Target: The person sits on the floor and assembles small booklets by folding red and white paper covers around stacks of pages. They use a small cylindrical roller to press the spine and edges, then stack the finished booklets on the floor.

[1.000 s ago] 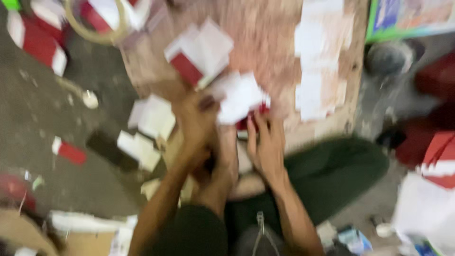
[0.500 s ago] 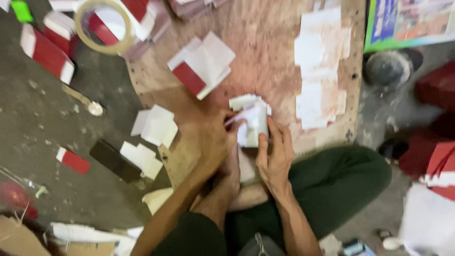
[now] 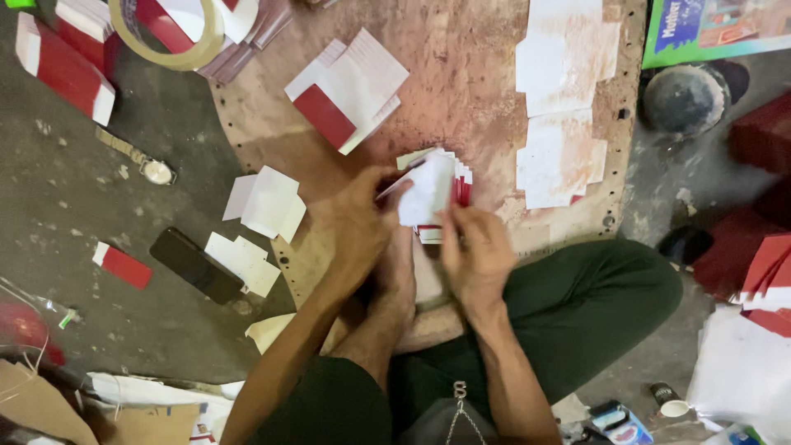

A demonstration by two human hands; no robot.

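Both hands held a small stack of cards over the wooden board. The left hand pinched one edge; the right hand gripped below. The cards looked light, thin and bendy, best held by the edges.

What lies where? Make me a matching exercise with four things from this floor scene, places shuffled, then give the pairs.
1 tape roll
2 wristwatch
3 black phone
4 card stack

A between left hand and right hand
B top left, over red and white packs
C floor, against loose white sheets
D alone on bare floor

Pairs: 1-B, 2-D, 3-C, 4-A
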